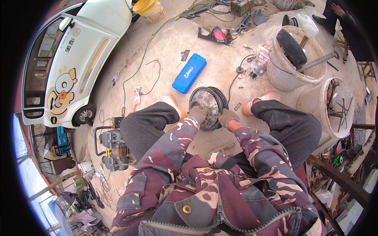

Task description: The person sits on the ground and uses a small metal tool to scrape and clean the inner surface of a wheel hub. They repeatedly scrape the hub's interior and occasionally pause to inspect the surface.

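Between my feet on the concrete is a small black wheel [221, 96] with a scuffed, dull metal hub face. My left hand [198, 114], in a grey-brown work glove, is closed at the near left part of the wheel, its fingertips over the hub. The glove on my right hand [228, 118] is of the same colour, and its fingers grip the wheel's near right edge. What lies under the fingers is hidden. Just beyond the wheel, slightly left, rests a closed blue plastic case [189, 73]. A flat dark metal piece [185, 55] lies past the case.
Two large buckets of metal parts, a nearer one [303, 103] and a farther one [275, 76], stand at my right. An air compressor [114, 145] is by my left knee. A green hose [136, 72] crosses the floor near a white van [88, 43]. Another person's hand [338, 10] shows top right.
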Motion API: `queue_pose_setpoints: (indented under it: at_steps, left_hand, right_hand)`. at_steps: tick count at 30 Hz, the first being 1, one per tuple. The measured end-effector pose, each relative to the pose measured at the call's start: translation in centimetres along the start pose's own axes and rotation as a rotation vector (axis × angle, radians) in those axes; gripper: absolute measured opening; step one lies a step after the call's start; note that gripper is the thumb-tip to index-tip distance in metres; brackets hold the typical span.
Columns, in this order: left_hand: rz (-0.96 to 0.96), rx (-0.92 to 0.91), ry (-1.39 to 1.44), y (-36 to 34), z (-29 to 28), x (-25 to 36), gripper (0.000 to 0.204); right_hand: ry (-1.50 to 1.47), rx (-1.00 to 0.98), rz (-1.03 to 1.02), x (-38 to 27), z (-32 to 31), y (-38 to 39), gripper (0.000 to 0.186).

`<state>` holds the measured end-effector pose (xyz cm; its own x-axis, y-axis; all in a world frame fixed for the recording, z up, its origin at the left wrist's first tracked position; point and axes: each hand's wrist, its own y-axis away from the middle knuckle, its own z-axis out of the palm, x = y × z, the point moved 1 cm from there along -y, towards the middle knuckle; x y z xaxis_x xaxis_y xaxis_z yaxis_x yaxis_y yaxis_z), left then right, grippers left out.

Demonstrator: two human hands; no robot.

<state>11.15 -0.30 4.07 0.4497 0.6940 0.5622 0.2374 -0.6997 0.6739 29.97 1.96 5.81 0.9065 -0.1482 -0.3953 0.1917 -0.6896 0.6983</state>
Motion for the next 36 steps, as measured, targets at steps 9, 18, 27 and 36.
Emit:
queue_pose_setpoints:
  at_steps: [9, 18, 27, 36]
  left_hand:
    - [0.324, 0.155, -0.563, 1.7, -1.8, 3.6, 0.041]
    - [0.395, 0.166, -0.650, 2.4, -2.0, 4.5, 0.038]
    - [0.753, 0.103, -0.881, 1.4, -3.2, 6.1, 0.024]
    - [0.672, 0.026, -0.743, -0.1, -3.5, 3.0, 0.030]
  right_hand:
    - [-0.029, 0.002, 0.001, 0.3, 0.3, -0.4, 0.051]
    - [-0.015, 0.007, -0.007, 0.0, 0.0, 0.0, 0.050]
    - [0.000, -0.002, -0.005, -0.2, -0.3, 0.1, 0.049]
    - [-0.007, -0.002, 0.002, -0.1, -0.1, 0.3, 0.049]
